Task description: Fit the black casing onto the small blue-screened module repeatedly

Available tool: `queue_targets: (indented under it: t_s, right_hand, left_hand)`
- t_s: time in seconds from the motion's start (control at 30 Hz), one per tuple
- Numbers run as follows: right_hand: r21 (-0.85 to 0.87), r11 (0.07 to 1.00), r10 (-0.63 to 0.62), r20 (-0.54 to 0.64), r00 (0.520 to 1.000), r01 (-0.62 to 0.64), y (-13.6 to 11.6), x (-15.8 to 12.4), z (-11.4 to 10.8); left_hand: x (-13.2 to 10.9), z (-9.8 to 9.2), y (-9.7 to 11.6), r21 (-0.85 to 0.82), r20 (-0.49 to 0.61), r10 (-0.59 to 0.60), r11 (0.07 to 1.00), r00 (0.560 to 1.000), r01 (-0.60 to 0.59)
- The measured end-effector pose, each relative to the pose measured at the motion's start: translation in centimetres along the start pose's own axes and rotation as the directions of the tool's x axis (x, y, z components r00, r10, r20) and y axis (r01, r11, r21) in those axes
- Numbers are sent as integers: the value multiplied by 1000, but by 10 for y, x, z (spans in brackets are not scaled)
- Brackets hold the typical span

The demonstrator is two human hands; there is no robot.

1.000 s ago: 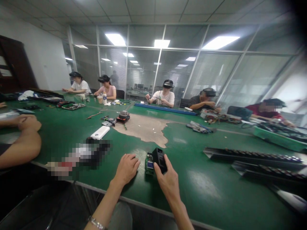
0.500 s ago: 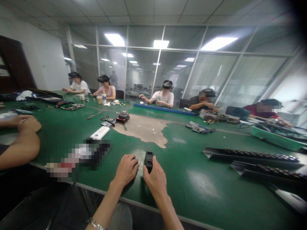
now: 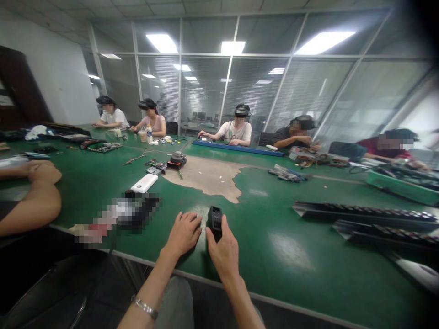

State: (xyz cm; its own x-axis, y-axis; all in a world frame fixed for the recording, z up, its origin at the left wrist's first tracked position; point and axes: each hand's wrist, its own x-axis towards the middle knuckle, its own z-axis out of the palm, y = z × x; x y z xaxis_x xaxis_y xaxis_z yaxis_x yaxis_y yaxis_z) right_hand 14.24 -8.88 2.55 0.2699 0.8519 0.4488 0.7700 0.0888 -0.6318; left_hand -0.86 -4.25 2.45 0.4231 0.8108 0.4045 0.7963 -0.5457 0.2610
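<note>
A small black box-shaped device (image 3: 215,219) with slots or ports in its top face stands on the green table (image 3: 260,265) in front of me. My right hand (image 3: 224,249) grips it, thumb on the near side and fingers round the right side. Its exact kind cannot be made out. Just left of the device, my left hand (image 3: 185,232) rests on the tabletop, fingers stretched forward and holding nothing. A metal bracelet (image 3: 146,307) circles the left wrist.
Left of my hands are a white power bank-like case (image 3: 144,183) and a blurred-out patch. Beyond lie a brown sheet (image 3: 212,178) and a round-topped part (image 3: 177,159). Long dark metal channels (image 3: 360,212) lie at right. A person's arms (image 3: 37,192) rest at left; several people sit opposite.
The camera view has tilted down slightly, so the room appears shifted. My right hand still grips the black device; my left hand stays beside it, its fingers a little more spread.
</note>
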Motion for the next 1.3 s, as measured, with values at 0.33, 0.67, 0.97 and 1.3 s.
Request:
queue_targets:
  t_s: [0.33,0.67,0.97,1.3]
  right_hand:
    - [-62,998,21,-175,984,-32,38,21,-66]
    - [-165,983,62,-110,992,-80,92,-6,-59]
    - [-77,996,39,-142,989,-50,93,-7,-60]
    - [-107,992,62,-57,996,-67,95,-10,-62]
  left_hand:
    - [1,0,2,10,19,23,1000,1000,-23]
    - [1,1,4,42,58,77,996,995,-80]
    - [2,3,6,78,87,103,991,991,-110]
    - [0,-1,11,63,32,30,997,999,-32]
